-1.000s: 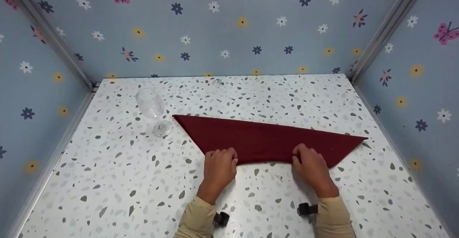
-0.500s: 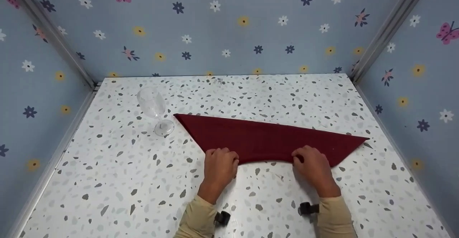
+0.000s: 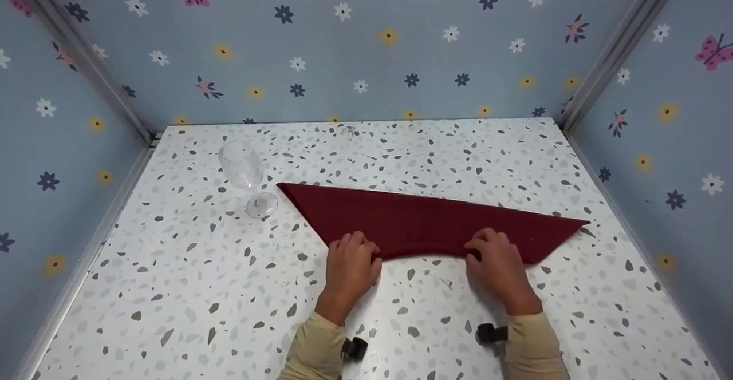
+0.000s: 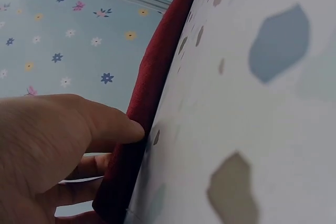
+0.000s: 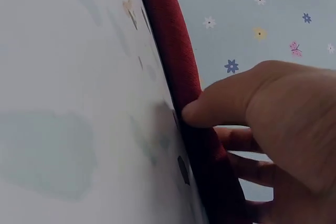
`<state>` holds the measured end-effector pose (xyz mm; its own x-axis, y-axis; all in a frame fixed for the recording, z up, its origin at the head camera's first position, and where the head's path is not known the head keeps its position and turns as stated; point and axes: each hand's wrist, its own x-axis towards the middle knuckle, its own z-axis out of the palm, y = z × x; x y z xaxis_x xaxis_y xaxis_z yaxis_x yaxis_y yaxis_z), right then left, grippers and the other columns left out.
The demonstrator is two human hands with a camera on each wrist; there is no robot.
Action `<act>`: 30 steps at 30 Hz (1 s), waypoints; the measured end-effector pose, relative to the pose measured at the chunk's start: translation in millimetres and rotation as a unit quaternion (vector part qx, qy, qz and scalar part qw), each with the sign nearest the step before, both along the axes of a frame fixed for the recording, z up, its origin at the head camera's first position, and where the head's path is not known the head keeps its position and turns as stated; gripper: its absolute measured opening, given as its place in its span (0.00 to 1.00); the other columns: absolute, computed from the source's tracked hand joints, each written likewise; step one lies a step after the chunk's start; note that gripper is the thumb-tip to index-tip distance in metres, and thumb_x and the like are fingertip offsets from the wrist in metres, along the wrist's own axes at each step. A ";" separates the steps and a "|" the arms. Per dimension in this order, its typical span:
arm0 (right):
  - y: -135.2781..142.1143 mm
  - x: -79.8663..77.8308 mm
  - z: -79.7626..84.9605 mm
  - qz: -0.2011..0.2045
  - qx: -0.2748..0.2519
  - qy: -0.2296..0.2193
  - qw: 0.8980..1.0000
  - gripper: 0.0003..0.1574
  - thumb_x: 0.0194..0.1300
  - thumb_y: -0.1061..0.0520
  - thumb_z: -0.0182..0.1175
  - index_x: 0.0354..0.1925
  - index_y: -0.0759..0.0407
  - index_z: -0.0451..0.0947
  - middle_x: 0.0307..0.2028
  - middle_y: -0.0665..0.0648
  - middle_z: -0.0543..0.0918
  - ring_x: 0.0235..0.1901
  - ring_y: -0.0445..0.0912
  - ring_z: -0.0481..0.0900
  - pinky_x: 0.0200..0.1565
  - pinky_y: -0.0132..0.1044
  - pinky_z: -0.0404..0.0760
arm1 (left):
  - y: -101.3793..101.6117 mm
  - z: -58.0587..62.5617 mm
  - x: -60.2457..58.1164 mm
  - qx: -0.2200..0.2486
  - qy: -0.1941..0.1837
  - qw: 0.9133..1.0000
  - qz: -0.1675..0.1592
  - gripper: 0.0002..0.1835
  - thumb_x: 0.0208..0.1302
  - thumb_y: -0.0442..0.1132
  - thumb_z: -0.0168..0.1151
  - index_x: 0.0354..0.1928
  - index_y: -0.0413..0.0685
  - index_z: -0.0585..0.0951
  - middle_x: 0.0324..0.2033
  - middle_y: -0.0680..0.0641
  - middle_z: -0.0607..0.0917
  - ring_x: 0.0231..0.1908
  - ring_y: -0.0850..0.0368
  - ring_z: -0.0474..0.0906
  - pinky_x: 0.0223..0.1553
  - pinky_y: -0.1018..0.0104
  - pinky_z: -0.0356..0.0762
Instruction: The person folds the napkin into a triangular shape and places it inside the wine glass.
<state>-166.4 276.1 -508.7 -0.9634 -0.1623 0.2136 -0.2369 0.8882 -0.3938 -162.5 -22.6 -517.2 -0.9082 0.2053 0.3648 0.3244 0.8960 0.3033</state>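
From my remote seat I have the dark red folded cloth [image 3: 429, 222] lying across the middle of the speckled worktop [image 3: 229, 288], its long straight side towards the back edge and slanting a little nearer the front at its right end; its left tip points to the worktop's back left corner, its right tip reaches close to the right edge.

I see the left hand [image 3: 352, 260] grasping the cloth's near side by its left corner; in the left wrist view the thumb [image 4: 131, 130] presses the front of a thick, rounded fold, with the other fingers behind it; the right hand [image 3: 499, 260] pinches that same side short of its right corner, and the right wrist view gives me its thumb [image 5: 199, 111] in front and fingers behind; between the two hands the fold bows towards the back edge.

Just beyond the cloth's left tip I have a clear stemmed glass [image 3: 243, 168], standing on its round foot, nearer the worktop's left edge than its right; tan sleeves [image 3: 318, 345] come in over the front edge, with a small black device [image 3: 356, 349] strapped at each wrist; blue walls [image 3: 355, 42] printed with flowers and butterflies rise along the back, left and right edges.
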 end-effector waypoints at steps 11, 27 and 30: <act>5.3 -0.6 1.0 0.002 -0.005 -0.017 1.000 0.10 0.65 0.60 0.62 0.42 0.59 0.87 0.42 0.54 0.84 0.45 0.54 0.78 0.51 0.57 0.73 | 2.3 1.7 -0.4 0.027 0.023 0.999 0.000 0.08 0.52 0.36 0.62 0.27 0.51 0.89 0.25 0.52 0.81 0.30 0.51 0.75 0.35 0.53 0.75; 5.0 0.4 1.5 -0.027 -0.037 -0.049 0.998 0.12 0.62 0.61 0.60 0.45 0.56 0.83 0.40 0.54 0.85 0.43 0.54 0.81 0.54 0.59 0.70 | 2.0 -0.7 -1.4 0.046 0.014 0.999 0.000 0.04 0.54 0.35 0.61 0.31 0.51 0.82 0.23 0.53 0.80 0.27 0.51 0.74 0.35 0.53 0.73; 5.5 0.1 1.1 -0.038 -0.041 -0.047 0.997 0.09 0.62 0.62 0.61 0.42 0.54 0.78 0.35 0.53 0.83 0.38 0.52 0.80 0.52 0.57 0.70 | 2.0 -1.1 -1.8 0.042 0.021 0.999 -0.005 0.04 0.55 0.34 0.61 0.30 0.53 0.79 0.21 0.53 0.78 0.25 0.51 0.73 0.33 0.53 0.73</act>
